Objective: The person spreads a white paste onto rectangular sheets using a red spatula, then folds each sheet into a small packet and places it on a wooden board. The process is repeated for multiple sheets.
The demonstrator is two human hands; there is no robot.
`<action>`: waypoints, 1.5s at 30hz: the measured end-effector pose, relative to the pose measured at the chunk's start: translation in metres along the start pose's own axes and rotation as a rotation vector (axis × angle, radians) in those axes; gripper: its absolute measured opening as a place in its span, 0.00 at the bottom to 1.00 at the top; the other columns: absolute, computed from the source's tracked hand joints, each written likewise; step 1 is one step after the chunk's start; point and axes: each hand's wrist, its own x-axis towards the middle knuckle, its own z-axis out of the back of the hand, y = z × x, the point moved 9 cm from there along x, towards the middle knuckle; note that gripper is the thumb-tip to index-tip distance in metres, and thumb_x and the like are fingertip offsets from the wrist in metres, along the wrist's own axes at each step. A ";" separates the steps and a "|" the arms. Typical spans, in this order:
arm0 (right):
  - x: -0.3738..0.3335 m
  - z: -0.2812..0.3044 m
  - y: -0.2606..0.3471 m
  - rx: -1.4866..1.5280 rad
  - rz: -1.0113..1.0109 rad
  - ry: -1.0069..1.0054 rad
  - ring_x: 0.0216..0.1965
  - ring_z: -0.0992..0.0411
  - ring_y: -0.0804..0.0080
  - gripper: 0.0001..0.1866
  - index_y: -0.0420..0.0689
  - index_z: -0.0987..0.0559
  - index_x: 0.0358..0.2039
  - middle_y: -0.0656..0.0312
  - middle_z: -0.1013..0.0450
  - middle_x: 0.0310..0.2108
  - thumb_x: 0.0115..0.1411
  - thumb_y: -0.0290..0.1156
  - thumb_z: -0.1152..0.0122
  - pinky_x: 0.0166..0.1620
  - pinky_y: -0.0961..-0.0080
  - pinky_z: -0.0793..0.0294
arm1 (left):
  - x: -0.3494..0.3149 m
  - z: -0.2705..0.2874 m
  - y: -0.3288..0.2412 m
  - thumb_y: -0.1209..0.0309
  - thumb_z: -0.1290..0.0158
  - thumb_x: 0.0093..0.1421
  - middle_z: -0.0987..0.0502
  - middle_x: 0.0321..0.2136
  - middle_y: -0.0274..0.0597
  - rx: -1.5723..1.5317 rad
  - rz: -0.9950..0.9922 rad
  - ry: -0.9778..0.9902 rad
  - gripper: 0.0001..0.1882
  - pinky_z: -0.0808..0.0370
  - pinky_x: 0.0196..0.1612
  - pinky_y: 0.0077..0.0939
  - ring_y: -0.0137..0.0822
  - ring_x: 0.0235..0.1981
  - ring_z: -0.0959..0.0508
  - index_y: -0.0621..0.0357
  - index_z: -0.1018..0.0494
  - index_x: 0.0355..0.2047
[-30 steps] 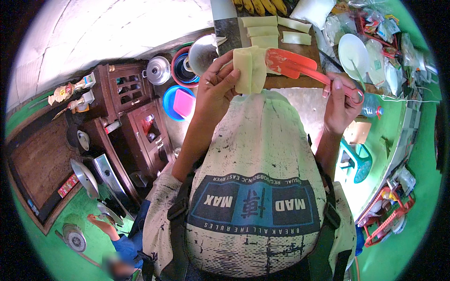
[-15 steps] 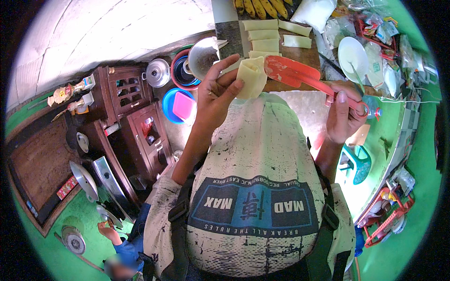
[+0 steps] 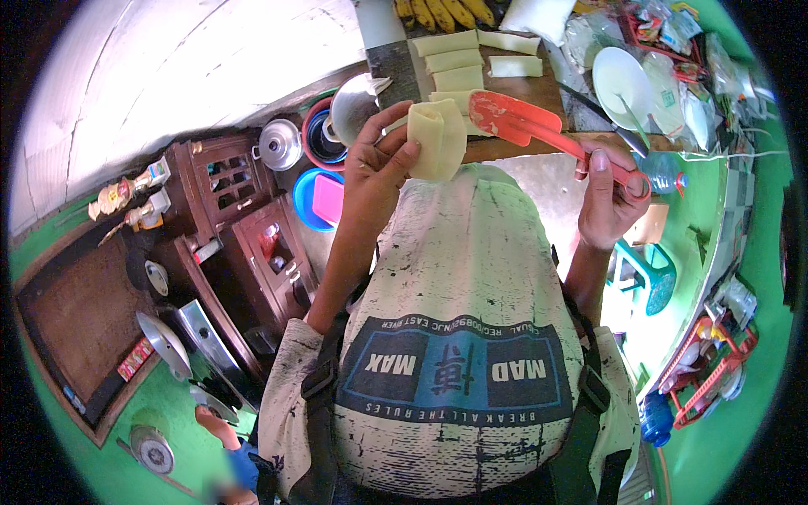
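My left hand (image 3: pixel 379 160) holds a pale yellow folded wrapper (image 3: pixel 438 139) up in front of me, thumb pressed on its lower edge. My right hand (image 3: pixel 608 198) grips the handle of a red spatula (image 3: pixel 539 130), whose flat blade lies against the wrapper's right side. Both are raised over the near edge of a wooden table (image 3: pixel 513 93). On the table lie several more pale yellow folded wrappers (image 3: pixel 454 50) in a row, with bananas (image 3: pixel 446 13) beyond them.
A white plate with a spoon (image 3: pixel 623 84) and plastic bags (image 3: pixel 673 50) sit at the table's right. A metal pot (image 3: pixel 280 145), stacked basins (image 3: pixel 332 126) and a blue bowl with a pink lid (image 3: pixel 324 200) stand left. A dark wooden cabinet (image 3: pixel 244 236) is lower left, a green stool (image 3: pixel 652 278) right.
Both hands have lifted slightly with the wrapper and spatula. My left thumb has shifted down along the wrapper's edge, and the spatula blade stays against it.
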 end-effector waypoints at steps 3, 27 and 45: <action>-0.004 0.006 0.004 0.086 -0.008 -0.039 0.28 0.28 0.77 0.06 0.34 0.18 0.39 0.55 0.20 0.35 0.65 0.21 0.41 0.34 0.81 0.29 | 0.012 -0.004 0.004 0.77 0.50 0.68 0.25 0.54 0.55 -0.093 0.028 -0.016 0.25 0.18 0.51 0.39 0.43 0.53 0.21 0.67 0.43 0.64; -0.013 -0.001 -0.037 -0.003 -0.265 -0.020 0.27 0.29 0.82 0.09 0.35 0.16 0.39 0.60 0.20 0.31 0.66 0.27 0.39 0.30 0.84 0.31 | 0.033 -0.019 0.010 0.75 0.52 0.68 0.26 0.55 0.56 -0.241 0.094 0.006 0.27 0.15 0.45 0.52 0.46 0.50 0.19 0.68 0.48 0.64; -0.019 0.008 -0.026 0.003 -0.215 -0.151 0.27 0.31 0.80 0.09 0.32 0.18 0.41 0.59 0.23 0.28 0.66 0.23 0.42 0.32 0.82 0.31 | 0.027 -0.013 0.016 0.75 0.52 0.68 0.27 0.56 0.59 -0.190 0.113 0.010 0.29 0.15 0.47 0.43 0.48 0.52 0.20 0.69 0.50 0.65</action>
